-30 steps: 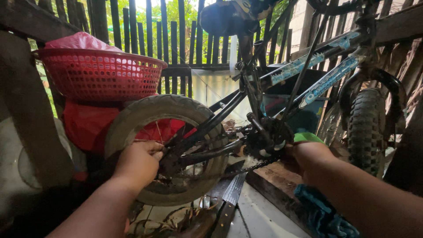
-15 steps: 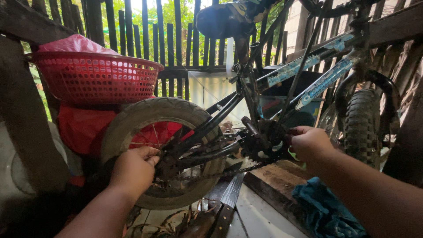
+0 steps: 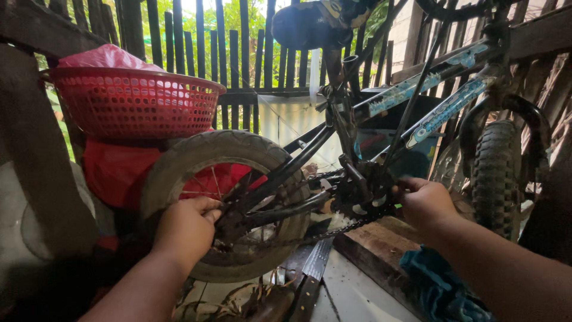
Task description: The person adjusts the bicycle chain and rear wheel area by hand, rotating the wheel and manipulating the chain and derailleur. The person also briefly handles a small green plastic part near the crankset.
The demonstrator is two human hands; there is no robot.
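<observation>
Basket: red mesh basket stands at far left, behind the tyre.
Left hand: left hand has its fingers curled around the hub of the rear wheel.
Chain: chain sags between wheel and crank.
Right hand: right hand has its fingers closed on the crank at the frame's bottom.
Front tyre: knobbly front tyre stands at right.

A fence of dark vertical wooden slats lets bright daylight and green foliage through. A red plastic mesh basket sits at left; pale wet floor lies below.
</observation>
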